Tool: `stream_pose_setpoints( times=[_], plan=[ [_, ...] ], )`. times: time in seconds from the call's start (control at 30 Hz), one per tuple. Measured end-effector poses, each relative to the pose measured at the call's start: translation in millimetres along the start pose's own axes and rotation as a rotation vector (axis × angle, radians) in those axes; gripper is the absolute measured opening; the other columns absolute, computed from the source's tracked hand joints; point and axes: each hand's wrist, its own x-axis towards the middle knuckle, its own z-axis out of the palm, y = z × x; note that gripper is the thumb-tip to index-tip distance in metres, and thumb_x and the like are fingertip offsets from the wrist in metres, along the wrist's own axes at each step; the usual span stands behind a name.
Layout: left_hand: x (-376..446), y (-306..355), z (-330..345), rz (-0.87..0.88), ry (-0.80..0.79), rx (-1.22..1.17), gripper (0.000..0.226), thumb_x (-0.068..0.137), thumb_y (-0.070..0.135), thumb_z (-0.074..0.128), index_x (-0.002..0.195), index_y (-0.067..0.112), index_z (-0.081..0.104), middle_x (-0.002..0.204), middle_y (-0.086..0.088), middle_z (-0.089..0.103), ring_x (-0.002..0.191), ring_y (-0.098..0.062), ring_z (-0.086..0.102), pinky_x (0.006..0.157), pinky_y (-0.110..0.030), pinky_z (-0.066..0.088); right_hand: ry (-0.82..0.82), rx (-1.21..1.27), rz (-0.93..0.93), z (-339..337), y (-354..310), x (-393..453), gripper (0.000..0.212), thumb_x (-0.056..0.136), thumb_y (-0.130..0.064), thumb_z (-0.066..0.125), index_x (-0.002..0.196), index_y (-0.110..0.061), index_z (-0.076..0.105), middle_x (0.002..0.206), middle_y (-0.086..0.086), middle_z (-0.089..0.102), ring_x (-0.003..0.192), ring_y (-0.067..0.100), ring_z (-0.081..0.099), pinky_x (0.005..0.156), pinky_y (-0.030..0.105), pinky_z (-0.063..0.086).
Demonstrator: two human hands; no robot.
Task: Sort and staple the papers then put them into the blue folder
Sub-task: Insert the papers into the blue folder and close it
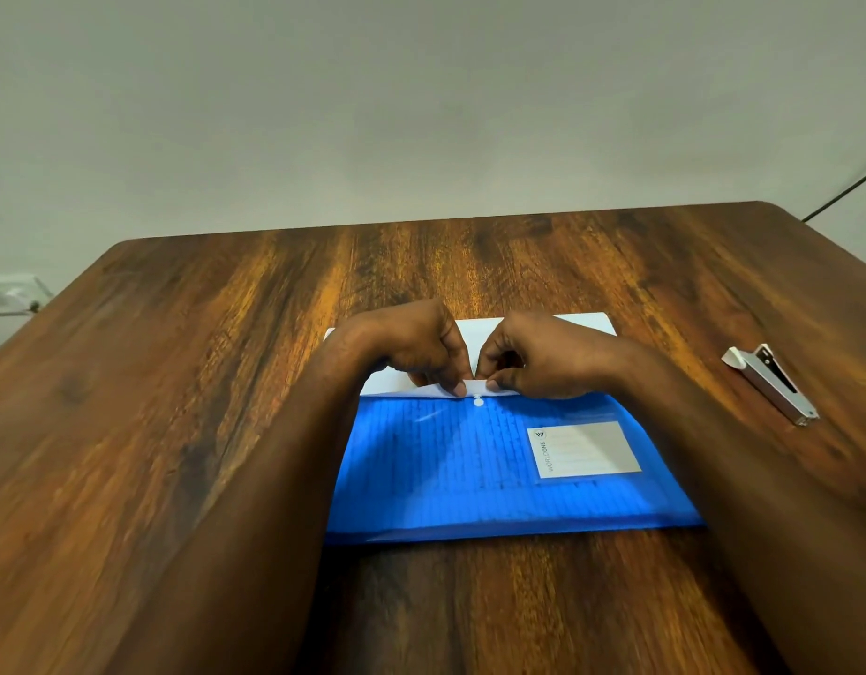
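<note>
Pretty late stage by the looks of it; the blue folder (494, 475) is lying flat on the wooden table (202, 382), close to the near edge, with printed lines showing faintly through its cover, so some papers (479, 333) are probably tucked inside already; whether they were stapled can't be told from here. White sheet is still sticking out past the folder's far edge, toward 12 o'clock, so insertion isn't finished, or the flap is being dealt with; hard to say which.

Both hands are met at the folder's mouth, just above the white snap button (478, 402); the left hand (411, 348) is curled, its fingertips pinching the white edge; the right hand (543, 358) is curled too, thumb and forefinger pinching that same strip from the other side.

What's likely left: the sheet gets pushed fully in and the snap closed.

The stapler (772, 384) is parked at about 3 o'clock, well apart from the folder; a dark cable (845, 192) is seen off the table at 2 o'clock; nothing is blocking the hands.
</note>
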Motion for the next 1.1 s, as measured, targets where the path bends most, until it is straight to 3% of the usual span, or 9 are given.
stream_pose_setpoints(
  times=[0.3,0.43,0.63,0.87,1.0,1.1],
  plan=[
    [-2,2,1,-0.048,-0.015,-0.023,0.012,0.086,0.009,0.083,0.084,0.021,0.082,0.089,0.004,0.079,0.094,-0.013,0.070,0.083,-0.025,0.058,-0.024,0.075,0.038,2,1,2,0.013,0.096,-0.012,0.073,0.097,-0.019,0.083,0.090,-0.007,0.079,0.086,0.013,0.073,0.085,0.043,0.062],
    [-4,4,0,-0.053,-0.028,-0.022,0.006,0.086,0.011,0.082,0.089,0.017,0.083,0.092,0.002,0.080,0.093,-0.013,0.071,0.080,-0.024,0.056,-0.023,0.126,0.048,2,4,2,0.015,0.096,-0.009,0.073,0.098,-0.020,0.083,0.091,-0.010,0.079,0.086,0.010,0.073,0.085,0.035,0.062],
    [-5,5,-1,-0.046,-0.058,-0.023,0.008,0.084,0.012,0.084,0.092,0.015,0.084,0.097,0.000,0.081,0.103,-0.017,0.072,0.097,-0.033,0.059,-0.028,0.147,0.059,0,6,1,0.017,0.095,-0.009,0.074,0.096,-0.023,0.083,0.092,-0.012,0.080,0.087,0.004,0.073,0.083,0.026,0.060],
    [-9,9,1,-0.044,-0.023,0.007,0.014,0.083,0.012,0.085,0.098,0.011,0.084,0.098,-0.002,0.081,0.102,-0.017,0.071,0.095,-0.032,0.057,0.002,0.040,0.050,0,-4,-2,0.018,0.093,-0.008,0.075,0.100,-0.022,0.084,0.094,-0.011,0.079,0.087,0.008,0.072,0.087,0.035,0.063],
    [-12,9,9,-0.033,0.038,0.046,0.011,0.082,0.010,0.086,0.093,0.013,0.084,0.097,-0.001,0.082,0.106,-0.021,0.072,0.102,-0.041,0.057,0.054,-0.068,0.036,2,-16,-9,0.020,0.091,-0.004,0.076,0.102,-0.018,0.083,0.092,-0.010,0.076,0.080,0.003,0.068,0.073,0.023,0.056],
    [-12,10,14,-0.026,0.071,0.105,0.015,0.081,0.011,0.087,0.095,0.015,0.085,0.097,0.002,0.082,0.103,-0.016,0.070,0.106,-0.046,0.054,0.078,-0.141,0.029,7,-24,-10,0.024,0.087,0.001,0.075,0.101,-0.017,0.083,0.094,-0.005,0.077,0.081,0.007,0.068,0.072,0.025,0.056]
  ],
)
